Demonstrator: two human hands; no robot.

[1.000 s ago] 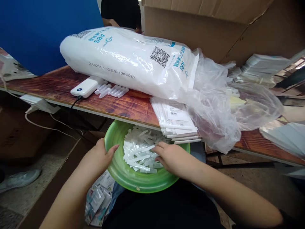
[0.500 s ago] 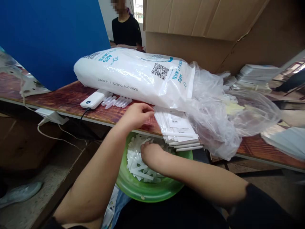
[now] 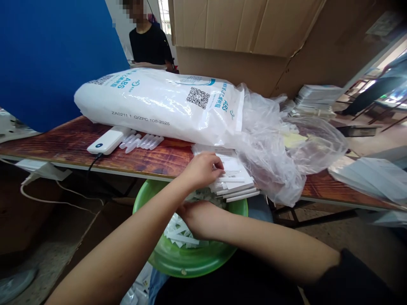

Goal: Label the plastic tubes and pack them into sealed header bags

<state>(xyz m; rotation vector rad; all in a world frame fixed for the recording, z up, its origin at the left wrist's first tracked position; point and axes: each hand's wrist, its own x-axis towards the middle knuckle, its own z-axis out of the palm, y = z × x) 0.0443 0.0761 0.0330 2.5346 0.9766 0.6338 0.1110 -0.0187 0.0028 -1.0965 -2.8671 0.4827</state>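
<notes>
My left hand is over a fanned stack of flat white packets with printed labels, at the table's front edge. Its thumb and forefinger are closed together on the edge of a clear packet at the top of the stack. Below the table edge, my right hand reaches into a green basin that sits at my lap. Thin white translucent strips fill the basin around that hand. Its fingertips are hidden behind my left forearm and among the strips, so what they hold does not show.
A big white ABS bag lies across the table, with crumpled clear plastic at its right end. Small clear tubes lie beside a white power bank with a cable. Behind stand cardboard and a person.
My left hand has moved right, from the stack's left side onto the packets, fingers now pinched. The right hand stays in the basin, shifted slightly toward me. The view has turned right.
</notes>
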